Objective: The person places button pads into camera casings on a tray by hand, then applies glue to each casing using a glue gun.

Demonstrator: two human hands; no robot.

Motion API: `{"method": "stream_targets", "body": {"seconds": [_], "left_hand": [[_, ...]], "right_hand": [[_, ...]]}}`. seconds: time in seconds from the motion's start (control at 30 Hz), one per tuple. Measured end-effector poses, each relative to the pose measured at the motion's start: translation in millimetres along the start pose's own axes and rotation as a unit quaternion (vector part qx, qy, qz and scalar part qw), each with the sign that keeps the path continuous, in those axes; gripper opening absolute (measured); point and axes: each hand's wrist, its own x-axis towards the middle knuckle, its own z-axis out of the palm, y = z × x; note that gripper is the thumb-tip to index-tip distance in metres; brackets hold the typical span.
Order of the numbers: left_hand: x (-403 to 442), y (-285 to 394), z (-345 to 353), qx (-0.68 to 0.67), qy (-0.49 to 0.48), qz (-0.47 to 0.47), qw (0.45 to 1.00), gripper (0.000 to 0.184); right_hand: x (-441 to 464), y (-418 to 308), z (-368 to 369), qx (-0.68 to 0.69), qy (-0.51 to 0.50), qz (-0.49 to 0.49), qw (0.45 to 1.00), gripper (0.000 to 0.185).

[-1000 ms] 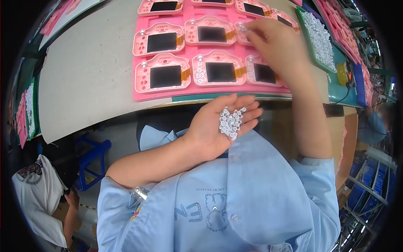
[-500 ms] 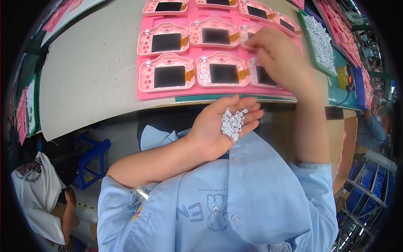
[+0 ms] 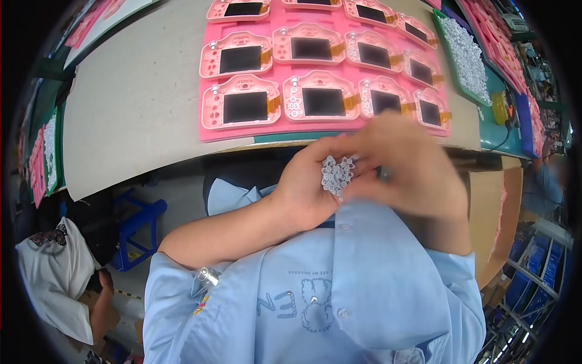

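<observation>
Palm up, my left hand [image 3: 304, 191] cups a small pile of whitish translucent plastic button pieces [image 3: 337, 175] in front of my shirt. My right hand [image 3: 411, 173] is over the fingers of my left hand, beside the pile. Motion smears its fingers, so I cannot make out whether a piece is between them. Beyond my hands, pink console shells [image 3: 321, 100] with dark screens and orange ribbon strips lie in rows on a pink mat [image 3: 242, 134]. White button pieces [image 3: 294, 107] sit at the left end of a front-row shell.
A green-rimmed tray [image 3: 464, 60] heaped with white pieces stands at the right of the table [image 3: 133, 115]. A yellow roll [image 3: 499, 108] lies near it. Below right is an open cardboard box [image 3: 494, 224]. Another person [image 3: 57, 273] is at the lower left, near a blue stool [image 3: 139, 227].
My right hand has come back from the right-hand shells, down toward my left hand. The shells it covered now show. My left hand stays in place with its pile.
</observation>
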Motion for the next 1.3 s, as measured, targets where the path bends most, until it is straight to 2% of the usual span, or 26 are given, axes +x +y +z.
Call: {"method": "stream_targets", "body": {"seconds": [0.1, 0.2, 0.3, 0.4, 0.5, 0.6, 0.7, 0.87, 0.97, 1.07, 1.1, 1.23, 1.3], "left_hand": [[-2, 6, 1, -0.049, -0.014, -0.080, 0.995, 0.030], [-4, 3, 12, -0.031, 0.064, -0.040, 0.997, 0.029], [5, 3, -10, -0.109, -0.068, -0.081, 0.988, 0.028], [8, 1, -18, -0.142, -0.113, -0.088, 0.979, 0.026], [8, 2, -15, -0.115, -0.092, -0.080, 0.986, 0.025], [4, 1, -1, -0.057, -0.004, -0.055, 0.997, 0.024], [5, 1, -4, -0.033, -0.021, -0.050, 0.998, 0.025], [5, -1, 1, 0.026, 0.006, -0.035, 0.999, 0.028], [3, 0, -1, 0.021, -0.017, -0.032, 0.999, 0.032], [5, 1, -8, 0.024, -0.024, -0.039, 0.999, 0.036], [5, 1, -9, 0.029, -0.020, -0.042, 0.998, 0.037], [-1, 3, -2, 0.070, 0.028, -0.029, 0.997, 0.034], [-3, 3, 0, 0.081, 0.045, -0.024, 0.995, 0.033]], "right_hand": [[-10, -17, 22, -0.061, -0.015, 0.004, 0.998, 0.031], [-16, -15, 35, -0.099, 0.043, -0.004, 0.994, 0.031], [-19, -12, 36, -0.102, 0.072, 0.011, 0.992, 0.029], [-22, -13, 34, -0.087, 0.090, 0.028, 0.992, 0.029], [-22, -10, 34, -0.075, 0.123, 0.015, 0.989, 0.023], [-22, -5, 34, -0.043, 0.156, 0.010, 0.987, 0.018], [-24, -5, 30, 0.014, 0.152, 0.031, 0.988, 0.021], [-26, -10, 16, 0.118, 0.142, 0.108, 0.977, 0.024], [-17, -9, 8, 0.158, 0.153, 0.106, 0.970, 0.021], [-3, -1, 4, 0.112, 0.186, 0.068, 0.974, 0.019], [5, -2, -1, 0.059, 0.184, 0.064, 0.979, 0.017], [42, 2, -5, 0.075, 0.181, 0.121, 0.973, 0.018], [63, 20, 0, -0.009, 0.184, 0.083, 0.979, 0.019]]}}
